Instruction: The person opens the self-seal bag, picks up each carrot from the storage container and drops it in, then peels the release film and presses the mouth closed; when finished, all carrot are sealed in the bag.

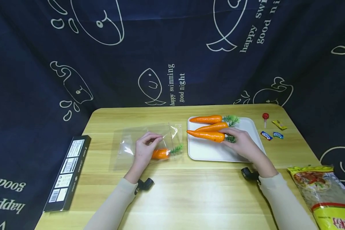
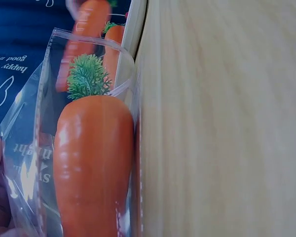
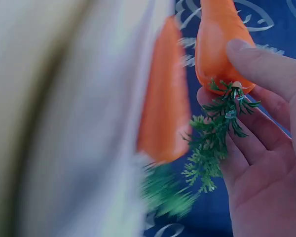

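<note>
My left hand (image 1: 145, 148) pinches the upper film of a clear plastic bag (image 1: 175, 131), lifting its side near the opening. Inside the bag lies one orange carrot (image 2: 93, 163), its green top toward the bag's mouth. My right hand (image 1: 242, 143) grips another carrot (image 1: 208, 136) near its leafy end, thumb on one side and fingers on the other, as the right wrist view shows. This carrot is over the white tray (image 1: 218, 156), its tip pointing left toward the bag. Two more carrots, an upper one (image 1: 207, 119) and a lower one (image 1: 212, 127), lie on the tray.
A black box (image 1: 67, 174) lies at the table's left edge. Right of the tray are a red lollipop (image 1: 265, 116) and several small wrapped candies (image 1: 278, 135). A noodle packet (image 1: 323, 195) sits at the near right. Dark printed cloth (image 1: 172, 48) hangs behind the table.
</note>
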A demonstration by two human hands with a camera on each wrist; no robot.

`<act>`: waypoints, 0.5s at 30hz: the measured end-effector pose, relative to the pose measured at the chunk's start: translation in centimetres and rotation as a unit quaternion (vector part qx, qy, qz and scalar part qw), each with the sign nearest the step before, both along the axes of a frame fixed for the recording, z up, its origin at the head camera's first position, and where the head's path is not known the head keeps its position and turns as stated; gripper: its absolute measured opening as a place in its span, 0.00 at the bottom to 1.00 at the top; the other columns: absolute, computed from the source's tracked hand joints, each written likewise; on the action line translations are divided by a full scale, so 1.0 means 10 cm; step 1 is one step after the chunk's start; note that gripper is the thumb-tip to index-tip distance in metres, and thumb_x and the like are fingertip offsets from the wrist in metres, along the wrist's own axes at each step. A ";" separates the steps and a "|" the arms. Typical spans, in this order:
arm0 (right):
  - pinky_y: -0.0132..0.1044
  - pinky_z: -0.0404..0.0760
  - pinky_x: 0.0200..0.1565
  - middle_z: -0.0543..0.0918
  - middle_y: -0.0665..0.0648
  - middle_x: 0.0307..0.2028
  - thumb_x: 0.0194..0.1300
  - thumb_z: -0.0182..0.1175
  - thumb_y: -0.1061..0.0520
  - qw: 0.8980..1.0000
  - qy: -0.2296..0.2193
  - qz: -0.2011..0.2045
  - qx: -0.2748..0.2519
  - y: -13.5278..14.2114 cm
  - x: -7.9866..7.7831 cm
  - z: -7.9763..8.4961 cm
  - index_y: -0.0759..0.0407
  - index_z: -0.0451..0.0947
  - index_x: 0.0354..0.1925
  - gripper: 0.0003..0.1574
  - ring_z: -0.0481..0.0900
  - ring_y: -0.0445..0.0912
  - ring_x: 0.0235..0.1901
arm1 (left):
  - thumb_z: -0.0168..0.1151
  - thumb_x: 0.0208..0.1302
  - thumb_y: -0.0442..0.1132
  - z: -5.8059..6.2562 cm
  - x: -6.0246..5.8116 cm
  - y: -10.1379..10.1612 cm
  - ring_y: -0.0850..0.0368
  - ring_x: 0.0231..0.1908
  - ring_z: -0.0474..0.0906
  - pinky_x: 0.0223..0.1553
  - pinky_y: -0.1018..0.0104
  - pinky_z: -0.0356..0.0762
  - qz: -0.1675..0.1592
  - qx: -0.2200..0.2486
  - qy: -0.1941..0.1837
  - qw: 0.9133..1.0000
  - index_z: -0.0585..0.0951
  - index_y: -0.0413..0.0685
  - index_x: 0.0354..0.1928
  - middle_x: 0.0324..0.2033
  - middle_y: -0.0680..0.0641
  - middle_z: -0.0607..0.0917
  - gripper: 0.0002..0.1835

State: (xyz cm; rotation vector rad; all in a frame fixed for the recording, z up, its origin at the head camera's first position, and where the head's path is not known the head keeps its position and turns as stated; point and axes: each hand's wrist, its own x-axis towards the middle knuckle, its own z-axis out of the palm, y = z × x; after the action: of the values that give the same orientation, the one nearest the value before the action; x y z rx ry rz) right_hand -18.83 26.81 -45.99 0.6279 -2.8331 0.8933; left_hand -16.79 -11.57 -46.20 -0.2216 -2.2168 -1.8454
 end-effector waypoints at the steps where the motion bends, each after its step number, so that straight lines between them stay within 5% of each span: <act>1: 0.61 0.75 0.61 0.82 0.59 0.59 0.60 0.72 0.57 1.000 0.009 0.013 -0.005 -0.05 0.01 0.05 0.55 0.79 0.59 0.28 0.78 0.60 0.59 | 0.70 0.61 0.33 -0.01 0.00 0.00 0.60 0.40 0.81 0.48 0.75 0.82 0.001 -0.003 -0.002 1.000 0.88 0.40 0.39 0.38 0.44 0.87 0.06; 6: 0.55 0.78 0.61 0.84 0.54 0.56 0.58 0.73 0.59 0.995 0.035 0.092 0.005 -0.56 -0.09 0.19 0.54 0.81 0.57 0.27 0.80 0.54 0.58 | 0.70 0.61 0.33 -0.03 0.00 -0.02 0.60 0.40 0.81 0.48 0.73 0.83 0.006 -0.012 -0.003 1.000 0.88 0.41 0.39 0.38 0.45 0.87 0.05; 15: 0.42 0.82 0.58 0.84 0.51 0.56 0.63 0.70 0.52 0.982 -0.012 0.171 0.076 -1.66 -0.38 0.14 0.50 0.81 0.58 0.25 0.82 0.47 0.55 | 0.72 0.60 0.37 -0.21 -0.11 -0.04 0.58 0.38 0.81 0.41 0.75 0.83 -0.019 0.022 0.013 0.999 0.89 0.43 0.38 0.37 0.44 0.86 0.07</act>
State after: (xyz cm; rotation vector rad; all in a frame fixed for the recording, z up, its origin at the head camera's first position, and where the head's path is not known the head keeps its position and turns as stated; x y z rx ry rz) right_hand -22.63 10.17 -44.62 1.1596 -2.8827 0.7313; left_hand -17.87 -12.01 -48.29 -0.2811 -2.1663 -1.8977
